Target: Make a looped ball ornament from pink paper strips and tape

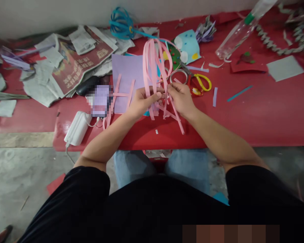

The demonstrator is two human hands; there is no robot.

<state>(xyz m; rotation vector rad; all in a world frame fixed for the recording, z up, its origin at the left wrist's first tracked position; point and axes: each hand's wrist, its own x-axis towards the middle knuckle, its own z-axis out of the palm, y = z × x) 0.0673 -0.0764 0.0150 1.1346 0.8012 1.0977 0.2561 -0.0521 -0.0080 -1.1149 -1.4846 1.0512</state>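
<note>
Both my hands meet over the middle of a low red table (268, 114). My left hand (142, 101) pinches a bundle of long pink paper strips (152, 64) that loop upward and bend back down. My right hand (181, 98) holds the strip ends beside it, fingertips touching the left hand's. Loose pink strips (176, 118) hang and lie below the hands. A lilac paper sheet (126, 74) lies just behind my left hand, with two pink strips on it.
Yellow-and-red scissors (200, 82) and a tape roll (178, 76) lie right of the hands. Newspapers (73, 57) pile at the left, with a phone (101, 99) and white charger (77, 128). A teal paper lantern (121, 23), a clear bottle (238, 32) and paper scraps sit behind.
</note>
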